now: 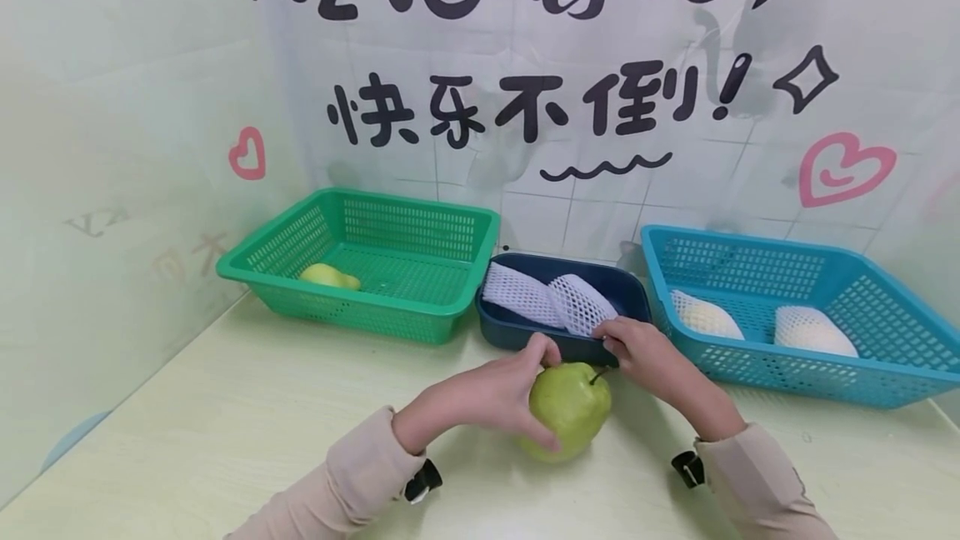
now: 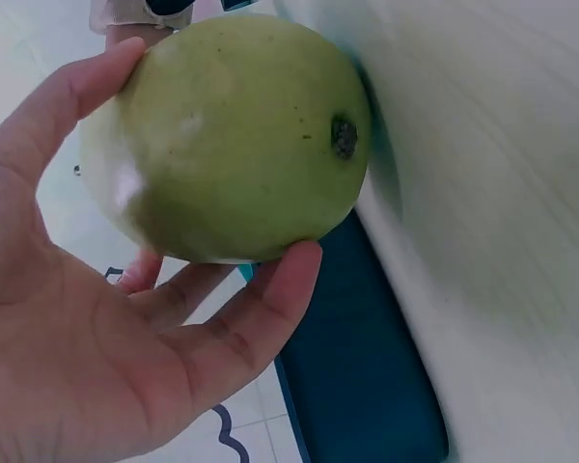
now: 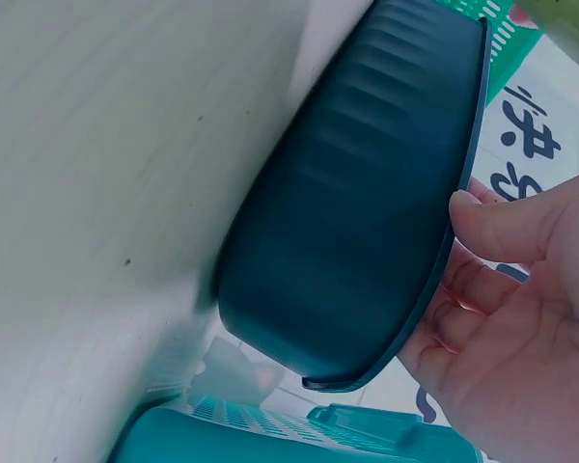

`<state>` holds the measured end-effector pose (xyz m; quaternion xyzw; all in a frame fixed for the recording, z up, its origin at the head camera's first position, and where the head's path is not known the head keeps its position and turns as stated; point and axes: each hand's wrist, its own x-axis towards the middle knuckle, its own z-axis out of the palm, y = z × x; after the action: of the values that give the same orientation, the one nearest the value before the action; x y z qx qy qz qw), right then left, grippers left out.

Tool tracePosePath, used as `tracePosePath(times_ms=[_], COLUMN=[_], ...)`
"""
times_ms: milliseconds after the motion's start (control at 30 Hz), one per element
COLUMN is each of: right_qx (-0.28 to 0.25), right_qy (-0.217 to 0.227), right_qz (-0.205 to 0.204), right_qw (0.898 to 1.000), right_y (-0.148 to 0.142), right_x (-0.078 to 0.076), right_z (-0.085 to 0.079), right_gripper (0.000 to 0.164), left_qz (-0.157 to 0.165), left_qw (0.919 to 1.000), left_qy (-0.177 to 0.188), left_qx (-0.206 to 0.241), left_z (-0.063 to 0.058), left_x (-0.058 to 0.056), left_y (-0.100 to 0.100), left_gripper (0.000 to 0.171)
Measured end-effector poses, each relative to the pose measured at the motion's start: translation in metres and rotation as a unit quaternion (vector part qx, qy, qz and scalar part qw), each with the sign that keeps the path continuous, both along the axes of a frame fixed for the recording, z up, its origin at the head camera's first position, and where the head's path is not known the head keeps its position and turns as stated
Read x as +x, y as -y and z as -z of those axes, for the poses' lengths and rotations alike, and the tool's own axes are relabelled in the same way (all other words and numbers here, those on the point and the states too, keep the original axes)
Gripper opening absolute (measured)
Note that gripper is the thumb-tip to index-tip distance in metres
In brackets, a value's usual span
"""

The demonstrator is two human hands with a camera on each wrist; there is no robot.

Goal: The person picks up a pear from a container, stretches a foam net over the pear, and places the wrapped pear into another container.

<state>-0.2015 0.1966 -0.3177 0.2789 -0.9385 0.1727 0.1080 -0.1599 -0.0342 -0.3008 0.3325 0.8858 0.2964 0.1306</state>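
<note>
A large green pear with a dark stem is gripped by my left hand, just in front of a dark blue plastic bin. In the left wrist view, the thumb and fingertips curve around the pear. My right hand holds the bin's front rim near its right corner; in the right wrist view, its thumb lies outside the rim and its fingers go behind it. Two white foam net sleeves lie in the bin, one end close to the right fingertips.
At the left stands a green basket with a yellow-green pear inside. To the right, a blue basket holds two net-wrapped fruits. A wall with lettering rises behind the pale table.
</note>
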Motion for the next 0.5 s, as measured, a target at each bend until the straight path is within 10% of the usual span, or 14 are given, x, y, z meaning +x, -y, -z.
tracePosePath(times_ms=[500], right_qx=[0.006], right_qy=[0.013], right_qz=[0.004], right_qw=[1.0], right_y=[0.0001], right_x=[0.0], right_z=[-0.001], right_gripper=[0.018], left_qz=[-0.028], left_qw=[0.9993], left_qy=[-0.013], left_qx=[0.022], left_z=[0.0023], left_x=[-0.009], left_y=[0.0056], left_gripper=[0.077])
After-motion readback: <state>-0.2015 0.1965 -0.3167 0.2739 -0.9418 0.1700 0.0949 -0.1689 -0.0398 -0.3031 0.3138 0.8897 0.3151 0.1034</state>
